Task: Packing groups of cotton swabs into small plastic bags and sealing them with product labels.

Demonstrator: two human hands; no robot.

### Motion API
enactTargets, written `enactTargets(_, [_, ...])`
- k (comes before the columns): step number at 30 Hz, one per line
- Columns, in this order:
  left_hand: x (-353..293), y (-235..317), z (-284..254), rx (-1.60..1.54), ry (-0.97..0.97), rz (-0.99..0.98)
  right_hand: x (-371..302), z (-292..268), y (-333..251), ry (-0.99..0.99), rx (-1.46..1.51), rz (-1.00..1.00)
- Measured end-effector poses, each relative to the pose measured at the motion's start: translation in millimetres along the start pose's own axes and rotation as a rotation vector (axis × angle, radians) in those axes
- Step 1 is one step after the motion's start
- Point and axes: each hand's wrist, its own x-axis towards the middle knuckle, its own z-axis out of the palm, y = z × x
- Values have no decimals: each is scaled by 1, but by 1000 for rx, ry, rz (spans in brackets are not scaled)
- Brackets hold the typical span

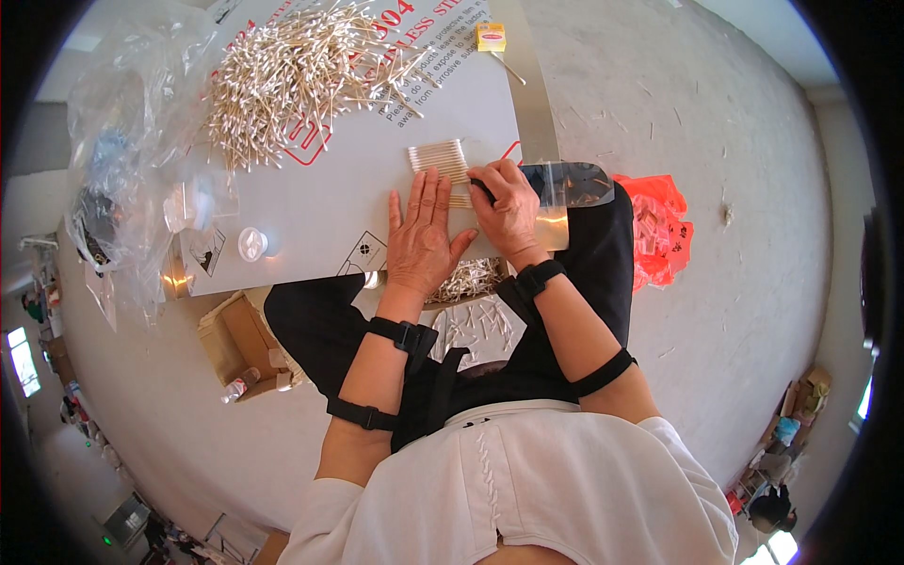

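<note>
A row of cotton swabs (pixel 436 155) lies side by side on the grey sheet-covered table (pixel 330 212). My left hand (pixel 422 235) rests flat there, fingers stretched out, with its fingertips at the near side of the row. My right hand (pixel 508 212) is closed beside the row's right end. A small dark part shows between its thumb and fingers, but I cannot make out what it is. More swabs show between the two hands. Beyond them, a large loose heap of cotton swabs (pixel 292 85) covers the far left of the table.
A small yellow box (pixel 490 38) stands at the far right edge. Clear plastic bags (pixel 141 122) and a round white container (pixel 251 244) are on the left. Below the table are an open cardboard box (pixel 235 339) and more swabs (pixel 471 280). A red bag (pixel 656 231) lies on the floor.
</note>
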Motion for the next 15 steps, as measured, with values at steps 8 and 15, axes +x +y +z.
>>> enactTargets(8, [-1,-2,2,42,-18,8,-9,-5,3,-12,119,-60])
enactTargets(15, [-1,-2,2,43,-13,12,-13,-9,2,-43,170,-68])
